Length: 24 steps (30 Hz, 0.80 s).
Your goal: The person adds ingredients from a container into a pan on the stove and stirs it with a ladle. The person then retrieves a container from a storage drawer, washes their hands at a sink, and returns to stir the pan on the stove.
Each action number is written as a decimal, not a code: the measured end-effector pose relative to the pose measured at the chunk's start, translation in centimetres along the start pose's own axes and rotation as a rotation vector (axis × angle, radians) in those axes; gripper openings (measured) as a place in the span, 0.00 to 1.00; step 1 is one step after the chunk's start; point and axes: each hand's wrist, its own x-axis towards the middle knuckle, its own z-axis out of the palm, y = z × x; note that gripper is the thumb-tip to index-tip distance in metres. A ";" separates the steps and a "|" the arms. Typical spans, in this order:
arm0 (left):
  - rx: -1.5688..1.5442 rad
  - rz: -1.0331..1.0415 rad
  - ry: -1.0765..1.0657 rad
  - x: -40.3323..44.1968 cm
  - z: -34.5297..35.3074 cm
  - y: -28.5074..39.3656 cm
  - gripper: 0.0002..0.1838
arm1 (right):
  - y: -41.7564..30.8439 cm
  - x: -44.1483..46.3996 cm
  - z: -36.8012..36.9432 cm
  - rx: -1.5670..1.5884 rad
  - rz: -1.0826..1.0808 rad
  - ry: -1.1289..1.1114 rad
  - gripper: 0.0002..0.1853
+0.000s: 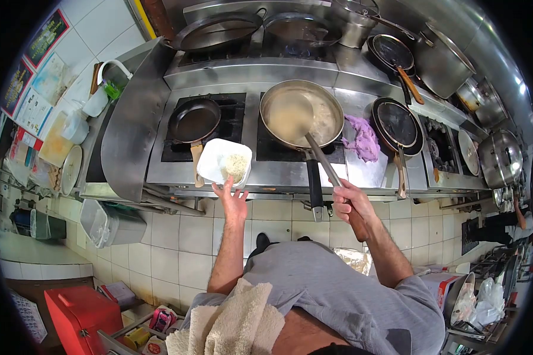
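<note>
My right hand (353,204) is wrapped round the wooden handle of a long metal utensil (323,158). Its far end reaches into a large pan (335,102) of pale, cloudy liquid on the stove. My left hand (232,200) has its fingers spread at the near edge of a white square container (213,155), which holds a small heap of pale grated or crumbled food (236,165). Whether the fingertips bear its weight cannot be seen. A small black frying pan (194,120) sits on the burner behind the container.
A purple cloth (363,139) lies right of the large pan, beside stacked black pans (397,123). Two wide pans (219,32) stand on the rear burners. The large pan's black handle (315,183) juts over the stove's front edge. Another person (506,228) is at the far right.
</note>
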 end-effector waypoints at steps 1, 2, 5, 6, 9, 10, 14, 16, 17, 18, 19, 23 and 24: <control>-0.030 0.011 0.004 -0.1 0.0 0.0 0.61 | 0.0 -0.1 0.1 -0.086 -0.043 0.038 0.18; -0.029 0.010 0.002 0.0 -0.3 -0.1 0.61 | 0.0 -0.2 0.0 -0.085 -0.044 0.040 0.18; -0.072 -0.002 -0.018 0.1 -1.2 0.0 0.61 | -0.4 -0.3 -1.1 -0.268 -0.110 0.122 0.25; -0.075 -0.013 -0.081 -0.2 -1.4 0.2 0.61 | -0.7 -0.3 -1.8 -0.453 -0.151 0.145 0.28; -0.055 -0.051 -0.152 0.0 -1.8 0.5 0.62 | -1.6 -0.3 -2.6 -0.770 -0.224 0.228 0.32; -0.035 -0.075 -0.161 0.0 -1.8 0.5 0.62 | -1.9 -0.2 -2.8 -0.905 -0.258 0.286 0.32; 0.097 -0.052 -0.193 -0.3 -1.4 0.9 0.63 | -2.2 1.9 -8.5 -1.639 -0.697 0.377 0.32; 0.118 -0.036 -0.165 -0.5 -1.2 0.8 0.63 | -3.6 1.5 -7.0 -1.725 -0.521 0.481 0.32; 0.120 -0.039 -0.168 -0.5 -1.2 0.8 0.63 | -3.9 1.9 -7.6 -1.797 -0.518 0.511 0.31; 0.123 -0.043 -0.161 -0.5 -1.1 0.8 0.62 | -4.0 2.0 -7.9 -1.870 -0.514 0.541 0.31; 0.125 -0.047 -0.152 -0.4 -1.1 0.7 0.62 | -3.8 2.1 -7.8 -1.881 -0.440 0.536 0.32; 0.149 -0.037 -0.132 -0.2 -1.1 0.5 0.61 | -0.5 1.6 -5.5 -1.241 -0.186 0.428 0.33; 0.160 -0.037 -0.127 -0.4 -0.9 0.6 0.61 | -1.1 0.1 -1.6 -1.034 -0.079 0.408 0.32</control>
